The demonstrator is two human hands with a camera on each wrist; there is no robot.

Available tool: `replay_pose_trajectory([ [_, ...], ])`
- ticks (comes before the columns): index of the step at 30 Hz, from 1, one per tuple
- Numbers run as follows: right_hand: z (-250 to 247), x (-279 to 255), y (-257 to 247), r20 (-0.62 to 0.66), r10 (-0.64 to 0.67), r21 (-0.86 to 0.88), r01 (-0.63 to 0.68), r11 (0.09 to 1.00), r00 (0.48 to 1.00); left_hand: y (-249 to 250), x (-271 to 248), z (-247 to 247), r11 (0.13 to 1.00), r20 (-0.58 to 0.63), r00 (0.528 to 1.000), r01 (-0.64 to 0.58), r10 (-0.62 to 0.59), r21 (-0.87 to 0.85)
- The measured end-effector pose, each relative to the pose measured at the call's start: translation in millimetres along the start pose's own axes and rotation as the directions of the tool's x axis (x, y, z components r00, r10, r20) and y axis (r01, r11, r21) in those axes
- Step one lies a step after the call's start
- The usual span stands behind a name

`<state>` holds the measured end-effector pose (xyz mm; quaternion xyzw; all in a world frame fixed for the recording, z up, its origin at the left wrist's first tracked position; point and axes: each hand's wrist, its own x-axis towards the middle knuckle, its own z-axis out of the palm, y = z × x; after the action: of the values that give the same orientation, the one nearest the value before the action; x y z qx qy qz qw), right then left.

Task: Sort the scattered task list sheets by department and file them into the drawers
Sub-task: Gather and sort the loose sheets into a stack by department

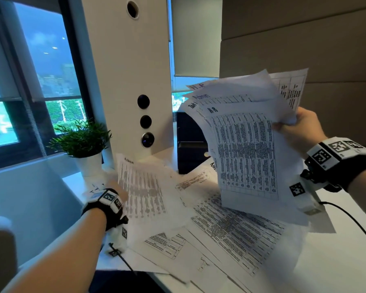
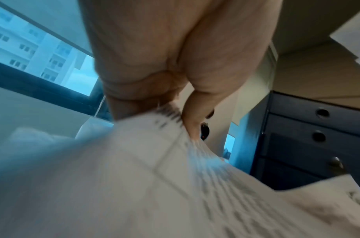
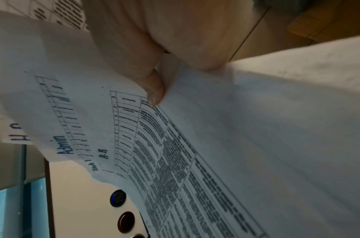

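My right hand (image 1: 300, 125) grips a fanned bundle of task list sheets (image 1: 245, 149) above the desk, thumb (image 3: 154, 91) pinching their edge. Handwritten labels "H.R" and "Admin" (image 3: 63, 145) show on them. My left hand (image 1: 116, 187) pinches the edge of a blurred sheet marked "Admin" (image 1: 142, 191) and lifts it off the desk; the left wrist view shows finger and thumb (image 2: 191, 122) closed on that sheet (image 2: 134, 177). More printed sheets (image 1: 230, 229) lie scattered on the white desk. A dark drawer unit (image 1: 190, 144) stands behind the papers, its drawer fronts (image 2: 317, 128) closed.
A small potted plant (image 1: 82, 142) stands at the desk's left back corner. A white column (image 1: 131, 81) with round buttons rises behind the papers. A black cable (image 1: 351, 220) runs from my right wrist across the desk. Windows lie to the left.
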<state>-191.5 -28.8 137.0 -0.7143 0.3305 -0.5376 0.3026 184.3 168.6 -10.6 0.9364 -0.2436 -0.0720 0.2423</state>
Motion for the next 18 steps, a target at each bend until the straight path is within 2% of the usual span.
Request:
replay_pose_trajectory([
  [3, 2.5, 0.2, -3.0, -0.016, 0.029, 0.007, -0.029, 1.000, 0.999, -5.7, 1.9, -25.1, 0.946, -0.152, 0.988, -0.037, -0.013, -0.322],
  [4, 4.9, -1.0, -6.3, -0.020, 0.025, 0.007, -0.025, 1.000, 0.999, -7.1, 3.8, -32.0, 0.909, -0.224, 0.975, -0.081, -0.014, -0.408],
  [7, 12.3, -3.2, -15.8, -0.007, 0.014, 0.049, -0.013, 0.999, 1.000, 3.0, -3.3, -38.3, 0.750, -0.277, 0.961, -0.192, 0.012, -0.633],
  [10, 19.9, -3.4, -28.2, 0.031, -0.011, 0.111, 0.008, 0.994, 0.999, 21.6, -8.9, -29.4, 0.651, -0.293, 0.955, -0.250, 0.045, -0.716],
  [12, 23.4, -3.2, -37.4, 0.047, -0.007, 0.226, -0.004, 0.974, 0.999, 36.4, -14.8, -21.3, 0.605, -0.268, 0.962, -0.245, 0.055, -0.757],
  [15, 28.3, -5.4, -54.2, 0.096, 0.008, 0.410, -0.047, 0.911, 0.995, 60.9, -22.9, -7.5, 0.598, -0.255, 0.965, -0.238, 0.058, -0.765],
  [18, 30.3, -4.0, -58.6, 0.155, 0.048, 0.438, -0.112, 0.892, 0.987, 84.4, -30.9, -4.2, 0.588, -0.280, 0.950, -0.304, 0.134, -0.750],
])
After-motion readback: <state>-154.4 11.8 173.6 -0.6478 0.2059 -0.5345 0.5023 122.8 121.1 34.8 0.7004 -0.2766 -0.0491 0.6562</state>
